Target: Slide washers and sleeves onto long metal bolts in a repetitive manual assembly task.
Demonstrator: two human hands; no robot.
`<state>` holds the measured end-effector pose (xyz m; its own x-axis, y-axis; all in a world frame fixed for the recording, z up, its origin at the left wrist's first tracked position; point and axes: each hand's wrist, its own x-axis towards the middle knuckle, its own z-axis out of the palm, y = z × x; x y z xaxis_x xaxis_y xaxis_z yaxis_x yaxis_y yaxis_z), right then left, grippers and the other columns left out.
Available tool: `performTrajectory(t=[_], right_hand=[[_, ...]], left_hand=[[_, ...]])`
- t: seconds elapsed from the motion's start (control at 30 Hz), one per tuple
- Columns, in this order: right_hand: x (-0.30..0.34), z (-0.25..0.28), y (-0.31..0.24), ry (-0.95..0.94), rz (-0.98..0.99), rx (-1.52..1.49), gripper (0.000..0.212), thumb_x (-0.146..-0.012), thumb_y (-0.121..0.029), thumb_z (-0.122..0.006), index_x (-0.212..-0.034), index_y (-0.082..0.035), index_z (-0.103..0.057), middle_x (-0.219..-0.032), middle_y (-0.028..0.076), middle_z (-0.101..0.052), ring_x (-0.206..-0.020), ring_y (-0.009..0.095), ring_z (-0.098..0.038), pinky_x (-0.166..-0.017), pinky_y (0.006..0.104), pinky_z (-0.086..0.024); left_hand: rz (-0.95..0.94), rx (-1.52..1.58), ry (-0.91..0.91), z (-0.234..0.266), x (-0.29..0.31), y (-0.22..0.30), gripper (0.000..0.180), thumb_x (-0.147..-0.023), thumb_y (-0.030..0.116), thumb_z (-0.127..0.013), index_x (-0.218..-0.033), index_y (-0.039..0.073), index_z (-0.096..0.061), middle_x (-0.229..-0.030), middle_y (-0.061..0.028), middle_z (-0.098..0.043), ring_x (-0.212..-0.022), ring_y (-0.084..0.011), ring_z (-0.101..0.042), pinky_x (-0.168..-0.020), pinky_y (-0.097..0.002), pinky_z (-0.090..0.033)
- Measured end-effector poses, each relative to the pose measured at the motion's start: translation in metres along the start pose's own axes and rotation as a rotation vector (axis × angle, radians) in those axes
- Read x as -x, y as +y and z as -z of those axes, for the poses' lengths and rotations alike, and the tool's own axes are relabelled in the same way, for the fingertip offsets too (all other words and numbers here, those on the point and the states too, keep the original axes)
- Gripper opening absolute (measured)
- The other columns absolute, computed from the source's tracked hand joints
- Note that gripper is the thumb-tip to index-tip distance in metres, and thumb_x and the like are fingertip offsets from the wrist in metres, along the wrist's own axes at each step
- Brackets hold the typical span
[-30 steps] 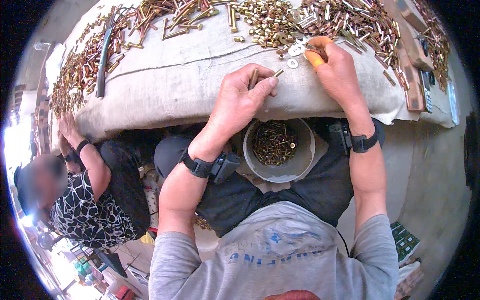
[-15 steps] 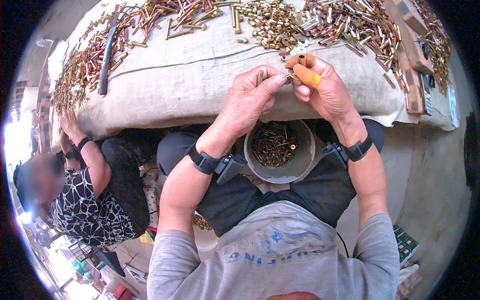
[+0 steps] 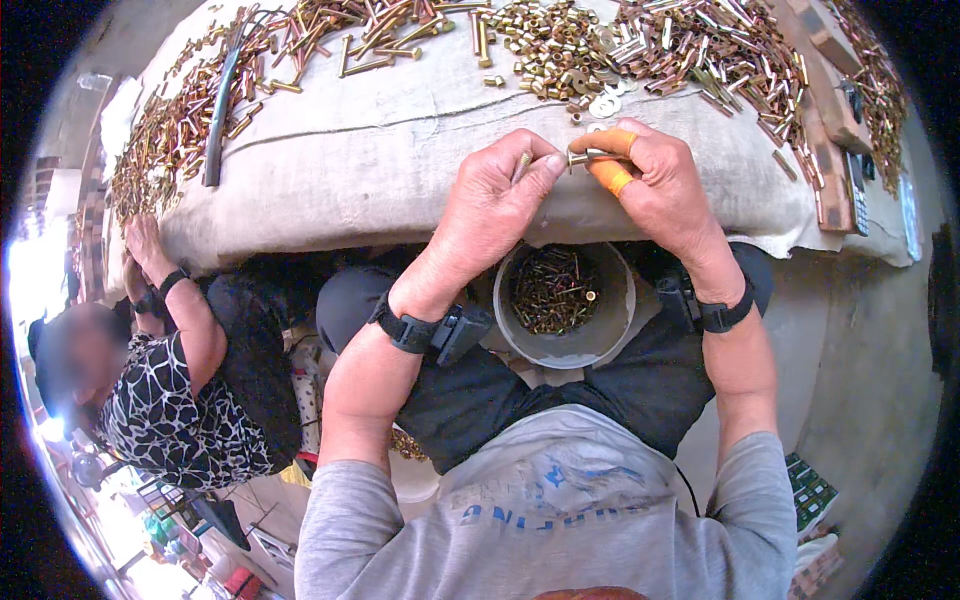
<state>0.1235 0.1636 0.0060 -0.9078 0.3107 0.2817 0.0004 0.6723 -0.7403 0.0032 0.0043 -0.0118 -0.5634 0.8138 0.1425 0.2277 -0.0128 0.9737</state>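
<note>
Over the near edge of a cloth-covered table [image 3: 340, 170], my two hands meet at the fingertips. My left hand [image 3: 495, 200] is closed in a pinch round a brass-coloured bolt [image 3: 523, 163], mostly hidden by the fingers. My right hand [image 3: 668, 190], with orange covers on thumb and forefinger, pinches a shiny metal sleeve [image 3: 598, 155] lying sideways. A thin washer [image 3: 571, 160] stands at the sleeve's left end, by my left fingertips. Just beyond are loose washers [image 3: 606, 103] and a heap of short brass collars [image 3: 550, 50].
Long bolts [image 3: 385, 40] lie at the far left, metal sleeves [image 3: 710, 60] at the far right beside a wooden board [image 3: 835, 120]. Between my knees stands a bucket [image 3: 510, 335] holding assembled-looking fasteners. A dark strip [image 3: 215, 130] lies near a co-worker [image 3: 180, 390] at left.
In my right hand, the sleeve has turned from end-up to sideways, and the washer now stands at its end. My left hand keeps its bolt, nearly in place.
</note>
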Motion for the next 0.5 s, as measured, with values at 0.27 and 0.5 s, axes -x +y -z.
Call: performTrajectory(t=[0.27, 0.5], right_hand=[[0.003, -0.004, -0.002, -0.082, -0.057, -0.018, 0.019, -0.077, -0.007, -0.061, -0.094, -0.003, -0.069, -0.078, 0.015, -0.062, -0.072, 0.028, -0.063, -0.065, 0.035, -0.049], [0.004, -0.007, -0.01, -0.12, 0.052, -0.043, 0.024, -0.08, -0.005, -0.063, -0.104, -0.003, -0.064, -0.082, 0.013, -0.064, -0.072, 0.022, -0.063, -0.066, 0.0305, -0.049]], left_hand=[[0.048, -0.054, -0.051, 0.001, 0.002, -0.007, 0.02, -0.094, 0.021, -0.058, -0.086, 0.003, -0.062, -0.071, 0.0039, -0.055, -0.065, -0.0026, -0.045, -0.056, -0.0208, -0.038], [0.178, 0.166, -0.108, 0.001, 0.009, -0.003, 0.02, -0.097, 0.024, -0.054, -0.102, 0.005, -0.058, -0.069, 0.0054, -0.049, -0.058, -0.0012, -0.04, -0.049, -0.0183, -0.033]])
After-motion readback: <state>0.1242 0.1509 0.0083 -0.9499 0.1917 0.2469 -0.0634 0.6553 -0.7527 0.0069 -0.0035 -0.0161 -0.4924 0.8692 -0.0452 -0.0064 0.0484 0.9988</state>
